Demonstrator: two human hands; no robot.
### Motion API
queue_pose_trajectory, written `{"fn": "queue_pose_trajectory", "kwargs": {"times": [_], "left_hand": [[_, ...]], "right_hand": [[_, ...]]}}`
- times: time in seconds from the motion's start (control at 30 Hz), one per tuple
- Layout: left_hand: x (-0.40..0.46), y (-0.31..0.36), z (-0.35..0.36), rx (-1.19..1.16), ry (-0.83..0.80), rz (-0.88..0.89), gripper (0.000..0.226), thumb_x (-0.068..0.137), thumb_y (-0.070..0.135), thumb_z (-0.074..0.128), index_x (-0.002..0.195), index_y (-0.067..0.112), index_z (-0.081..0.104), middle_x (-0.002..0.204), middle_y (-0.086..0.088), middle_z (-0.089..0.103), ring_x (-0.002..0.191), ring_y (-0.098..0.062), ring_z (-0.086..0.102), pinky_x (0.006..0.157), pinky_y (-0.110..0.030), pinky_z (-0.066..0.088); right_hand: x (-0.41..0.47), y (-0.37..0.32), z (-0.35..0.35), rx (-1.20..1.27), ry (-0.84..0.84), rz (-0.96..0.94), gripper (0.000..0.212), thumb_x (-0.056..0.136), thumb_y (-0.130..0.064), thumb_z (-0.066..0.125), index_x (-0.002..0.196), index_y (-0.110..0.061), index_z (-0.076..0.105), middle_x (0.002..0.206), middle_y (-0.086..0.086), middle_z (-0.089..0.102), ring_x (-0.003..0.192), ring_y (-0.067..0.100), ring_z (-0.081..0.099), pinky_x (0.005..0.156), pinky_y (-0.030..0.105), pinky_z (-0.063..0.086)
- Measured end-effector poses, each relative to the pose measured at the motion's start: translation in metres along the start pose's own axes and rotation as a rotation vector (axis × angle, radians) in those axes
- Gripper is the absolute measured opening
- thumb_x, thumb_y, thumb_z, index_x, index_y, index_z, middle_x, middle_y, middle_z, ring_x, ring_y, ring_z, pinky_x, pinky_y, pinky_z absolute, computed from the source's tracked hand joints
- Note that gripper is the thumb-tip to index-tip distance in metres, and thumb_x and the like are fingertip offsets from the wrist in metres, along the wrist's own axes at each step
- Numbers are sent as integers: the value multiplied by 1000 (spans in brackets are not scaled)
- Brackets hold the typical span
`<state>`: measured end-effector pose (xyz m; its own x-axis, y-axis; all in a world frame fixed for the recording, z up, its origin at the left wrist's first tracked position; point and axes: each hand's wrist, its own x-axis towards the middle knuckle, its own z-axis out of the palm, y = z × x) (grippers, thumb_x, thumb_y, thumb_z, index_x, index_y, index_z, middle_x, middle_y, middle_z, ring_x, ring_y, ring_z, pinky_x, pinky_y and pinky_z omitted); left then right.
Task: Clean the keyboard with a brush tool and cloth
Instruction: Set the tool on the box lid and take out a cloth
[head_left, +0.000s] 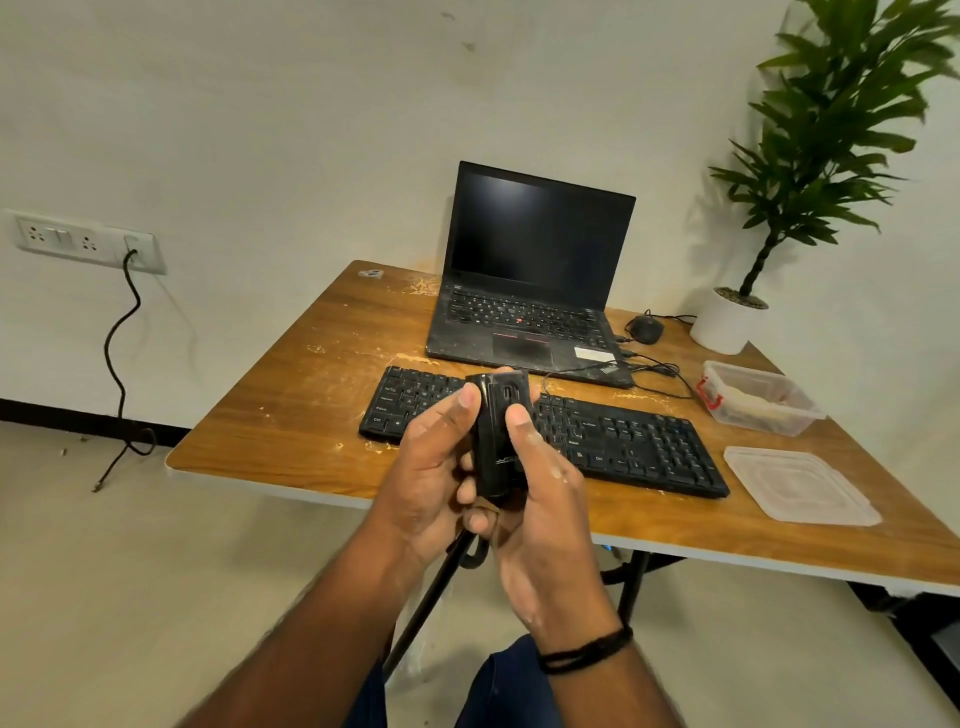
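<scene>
We see both bare forearms reaching up from the lower edge and meeting in the middle of the view. The left hand (431, 478) curls from the left side, its thumb lying up along a black, boxy plastic tool (498, 431) held upright between the two hands. The right hand (540, 499) wraps it from the right, thumb pressed on its front face. A black cord band circles the right wrist (584, 649).
</scene>
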<state>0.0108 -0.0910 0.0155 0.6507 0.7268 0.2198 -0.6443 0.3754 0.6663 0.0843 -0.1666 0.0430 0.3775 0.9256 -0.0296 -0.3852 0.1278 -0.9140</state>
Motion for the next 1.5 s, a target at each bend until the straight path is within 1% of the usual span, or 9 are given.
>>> {"fn": "queue_pose_trajectory", "kwargs": {"times": [0.1,0.17,0.23,0.43,0.67,0.93,1.13,1.27,1.5], "left_hand": [[10,9,-1,83,-44,97,75,72,42,88,133,7,60,96,-18,67,70,-20,69,59,-33,59],[14,14,-3,206,-27,156,76,70,34,90,136,12,61,119,-16,68,104,-25,66,89,-35,56],[17,13,-2,379,-13,191,71,71,23,86,137,11,60,124,-13,69,116,-25,64,95,-32,54],[19,-11,5,869,110,316,53,68,18,86,117,20,67,108,3,75,100,-13,72,83,-28,58],[55,-53,20,1684,76,408,58,60,72,68,105,35,66,103,18,59,101,-9,54,92,-42,46],[139,-149,124,1834,-176,283,51,71,77,65,98,33,69,98,16,55,100,-7,40,92,-35,33],[203,-220,160,1830,-248,232,53,71,66,76,103,24,74,108,5,66,112,-16,51,98,-38,41],[226,-241,163,1901,-266,206,53,70,67,76,101,23,71,105,2,65,110,-21,52,100,-43,42],[235,-250,145,1881,-308,173,50,68,71,75,89,26,75,87,9,65,98,-13,50,96,-42,40]], "right_hand": [[3,-7,-15,95,28,-21,45,88,-34,66,112,4,64,84,14,65,56,16,54,42,20,45],[7,-18,-28,117,99,-48,44,84,-26,69,117,2,62,83,9,68,56,14,56,44,19,48],[15,-29,-40,99,198,-92,41,83,-23,73,118,-2,63,84,8,71,58,13,58,47,19,50],[28,-36,-62,-49,396,-221,31,83,-19,77,110,-7,66,92,13,75,63,14,62,52,22,53],[38,-42,-131,-316,542,-336,18,84,-18,78,100,-12,72,79,9,74,58,13,62,54,29,55],[60,-83,-278,-639,825,-478,9,93,-23,67,94,-18,75,92,-5,73,90,12,68,82,34,57],[81,-115,-356,-937,951,-412,20,97,-27,63,99,-11,74,87,-2,65,82,12,57,62,5,32],[96,-113,-385,-1026,905,-383,22,97,-28,62,79,-17,67,76,0,65,67,10,54,57,13,33],[104,-103,-397,-1131,879,-354,23,95,-28,63,86,-9,71,82,3,68,74,18,59,66,29,44]]}}
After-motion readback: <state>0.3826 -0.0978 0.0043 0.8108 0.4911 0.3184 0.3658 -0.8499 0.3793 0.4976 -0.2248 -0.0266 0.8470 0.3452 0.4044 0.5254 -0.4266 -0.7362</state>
